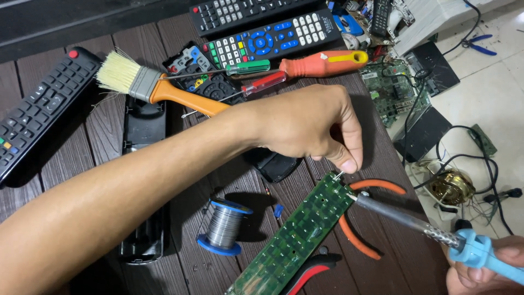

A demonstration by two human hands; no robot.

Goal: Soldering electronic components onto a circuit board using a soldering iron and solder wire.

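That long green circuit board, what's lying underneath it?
Under the green circuit board lie orange-handled pliers, their curved handles sticking out on its right side, and a red-and-black tool handle near its lower end, all on the dark wooden table. The pliers' jaws are covered by the board.

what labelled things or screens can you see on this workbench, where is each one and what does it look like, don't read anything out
No screens or packages; these carry printed markings.
Blue-keyed remote: top centre, long black bar with blue, white and coloured buttons, and a small white logo at its right end.
Black remote: far left, angled, dark keys with a red button.
Upper remote: top edge, black with pale keys.
Circuit board: bottom centre, long green strip, touched by the left hand.
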